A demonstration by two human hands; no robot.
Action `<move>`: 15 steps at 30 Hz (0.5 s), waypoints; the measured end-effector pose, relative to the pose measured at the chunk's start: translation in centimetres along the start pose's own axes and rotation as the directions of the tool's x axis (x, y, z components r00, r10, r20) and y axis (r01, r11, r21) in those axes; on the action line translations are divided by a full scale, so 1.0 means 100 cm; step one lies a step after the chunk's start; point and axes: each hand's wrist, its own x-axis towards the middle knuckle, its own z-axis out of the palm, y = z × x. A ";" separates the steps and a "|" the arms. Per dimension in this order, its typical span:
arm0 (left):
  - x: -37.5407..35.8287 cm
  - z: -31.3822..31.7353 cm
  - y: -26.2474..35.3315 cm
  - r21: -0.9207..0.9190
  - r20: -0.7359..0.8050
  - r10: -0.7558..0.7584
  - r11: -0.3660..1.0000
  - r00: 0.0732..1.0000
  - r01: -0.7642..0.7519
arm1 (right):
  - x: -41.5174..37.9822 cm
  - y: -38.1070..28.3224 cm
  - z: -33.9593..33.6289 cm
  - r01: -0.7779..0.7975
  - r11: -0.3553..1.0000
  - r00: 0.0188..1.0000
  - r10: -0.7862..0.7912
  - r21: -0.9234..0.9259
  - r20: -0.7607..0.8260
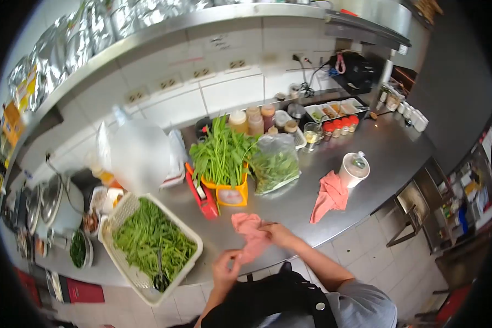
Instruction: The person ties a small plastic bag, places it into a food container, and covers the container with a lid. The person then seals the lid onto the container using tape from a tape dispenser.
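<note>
A pink cloth [248, 228] hangs between my two hands over the front edge of the steel counter. My right hand [279, 235] is closed on its right side. With fingers pinched, my left hand [225, 269] holds the cloth's lower left edge. Just beyond the cloth stands an orange scale [232, 195] with leafy green stems [222, 156] piled on top. A red tape dispenser [205, 199] leans beside the scale. To the left, a cream plastic basket [197, 249] holds cut greens [153, 238] and black-handled scissors [160, 280].
A clear bag of leaves [276, 167] sits right of the scale. Farther right are a second pink cloth [332, 197] and a white tub [354, 170]. Sauce bottles [254, 121] and red-capped jars [339, 127] line the back. A steel shelf [202, 24] runs overhead.
</note>
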 end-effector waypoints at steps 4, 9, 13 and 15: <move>0.010 0.014 -0.004 -0.064 0.211 0.011 0.998 0.977 0.002 | -0.015 -0.002 -0.142 0.149 0.989 0.987 -0.148 -0.011 0.065; 0.051 0.045 0.013 -0.052 0.211 0.096 0.995 0.973 -0.087 | -0.057 -0.057 -0.376 -0.080 0.976 0.913 -0.009 -0.203 -0.407; 0.075 0.106 0.000 0.070 0.015 0.073 0.995 0.997 -0.074 | -0.065 -0.040 -0.537 -0.095 0.927 0.573 -0.248 -0.364 -0.781; 0.089 0.142 0.003 0.136 -0.014 0.114 0.984 0.993 -0.111 | -0.055 -0.023 -0.615 -0.167 0.890 0.385 -0.338 -0.425 -0.859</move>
